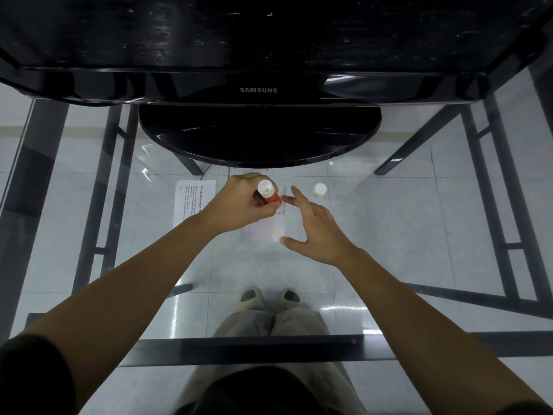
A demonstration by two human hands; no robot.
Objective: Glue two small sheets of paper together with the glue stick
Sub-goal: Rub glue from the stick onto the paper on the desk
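Glass worktop (419,220), person sitting at it, camera looking down through the pane.

Left hand (236,202) is holding the glue stick (269,195): grip is curling round the red barrel, white end pointing up towards the camera, stick tilting. Its lower end is sitting over the far part of the small sheet (266,230); the fingers are hiding the tip, so I cannot tell whether it is touching the paper.

Right hand (320,232) is hovering low just right of that sheet, grip spread wide and holding nothing. The forefinger is reaching to the sheet's far right edge and the thumb is lying at its near right corner.

A printed sheet (187,202) is lying flat to the left, partly covered by the left wrist. A white cap (319,190) is standing upright on the glass, to the right of and apart from both hands.

A black monitor (257,89) is filling the far side, its round base (260,136) resting on the worktop just beyond the papers. Shoes (270,298) are showing through the glass below
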